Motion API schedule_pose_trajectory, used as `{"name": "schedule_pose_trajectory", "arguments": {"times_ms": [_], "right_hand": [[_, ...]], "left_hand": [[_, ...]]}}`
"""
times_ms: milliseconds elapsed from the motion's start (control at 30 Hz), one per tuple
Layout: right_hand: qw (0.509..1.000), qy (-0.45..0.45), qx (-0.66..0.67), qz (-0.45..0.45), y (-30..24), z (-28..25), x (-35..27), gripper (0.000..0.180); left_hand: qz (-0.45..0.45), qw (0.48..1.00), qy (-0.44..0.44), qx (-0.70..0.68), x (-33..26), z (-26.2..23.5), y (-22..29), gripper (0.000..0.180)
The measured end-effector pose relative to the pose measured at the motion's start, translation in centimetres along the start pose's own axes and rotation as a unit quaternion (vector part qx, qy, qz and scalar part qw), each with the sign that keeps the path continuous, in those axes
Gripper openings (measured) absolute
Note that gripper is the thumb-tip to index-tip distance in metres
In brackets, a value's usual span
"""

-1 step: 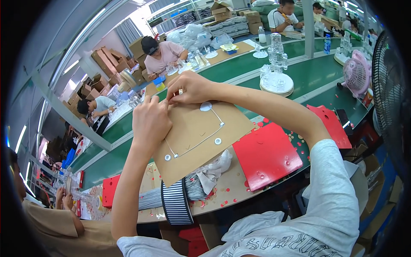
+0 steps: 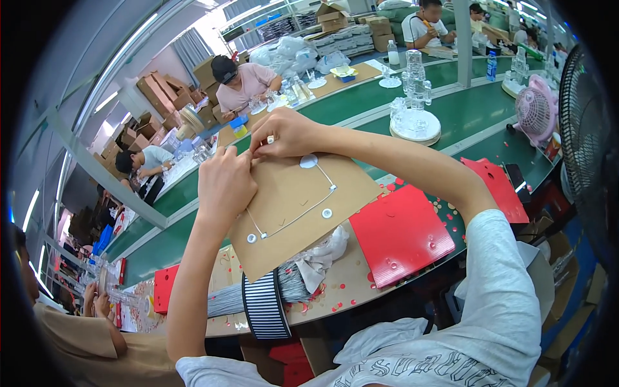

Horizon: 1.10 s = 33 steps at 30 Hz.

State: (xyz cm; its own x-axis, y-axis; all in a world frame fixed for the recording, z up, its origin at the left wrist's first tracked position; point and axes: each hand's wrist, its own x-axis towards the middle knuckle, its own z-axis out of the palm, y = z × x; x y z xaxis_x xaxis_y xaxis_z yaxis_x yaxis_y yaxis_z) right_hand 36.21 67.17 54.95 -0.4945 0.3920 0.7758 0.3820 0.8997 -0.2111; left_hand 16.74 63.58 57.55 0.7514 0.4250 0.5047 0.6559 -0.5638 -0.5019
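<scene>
A brown cardboard sheet (image 2: 284, 248) is held up tilted in front of me. Fixed to its face are a thin white cord (image 2: 300, 216), a larger white disc (image 2: 309, 161) near the top edge and small white round pieces (image 2: 327, 213) lower down. At the sheet's upper left corner, my left hand (image 2: 225, 184) is closed on the edge. My right hand (image 2: 284, 133) pinches at the same edge, its fingertips meeting those of the left; whatever lies between them is hidden. A ring shows on one right finger.
Below the sheet, a striped band (image 2: 265, 306) surrounds a bundle of grey wires (image 2: 225, 301) on the table. Red panels (image 2: 403, 235) and scattered red discs lie to the right. Beyond are a green conveyor (image 2: 361, 116), a clear plastic assembly (image 2: 416, 126), a pink fan (image 2: 536, 109) and co-workers.
</scene>
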Motion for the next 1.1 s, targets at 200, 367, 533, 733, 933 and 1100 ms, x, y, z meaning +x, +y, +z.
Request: {"name": "schedule_pose_trajectory", "arguments": {"times_ms": [200,367,533,733,933,1100], "right_hand": [[1.0,0.005,0.018,0.023,0.5,-0.4,-0.6,0.01],[0.983,-0.083,0.105,0.126,2.2,-0.7,0.7,0.02],[0.942,-0.201,0.142,0.231,2.4,-0.3,3.2,0.015],[0.922,-0.252,0.189,0.226,3.5,-0.6,4.1,0.013],[0.904,-0.323,0.196,0.199,5.3,0.1,5.8,0.016],[0.928,-0.243,0.165,0.229,4.1,0.2,4.2,0.02]], "left_hand": [[-0.015,0.987,-0.033,-0.155,0.4,0.8,-1.0,0.016],[-0.024,0.99,0.007,-0.138,1.1,1.3,0.3,0.015],[-0.018,0.979,0.047,-0.195,0.4,1.9,-0.3,0.014],[-0.035,0.984,0.017,-0.175,0.8,1.5,0.4,0.016],[-0.03,0.992,0.004,-0.122,0.9,1.0,1.0,0.017],[-0.056,0.985,0.026,-0.162,0.8,1.7,0.3,0.02]]}}
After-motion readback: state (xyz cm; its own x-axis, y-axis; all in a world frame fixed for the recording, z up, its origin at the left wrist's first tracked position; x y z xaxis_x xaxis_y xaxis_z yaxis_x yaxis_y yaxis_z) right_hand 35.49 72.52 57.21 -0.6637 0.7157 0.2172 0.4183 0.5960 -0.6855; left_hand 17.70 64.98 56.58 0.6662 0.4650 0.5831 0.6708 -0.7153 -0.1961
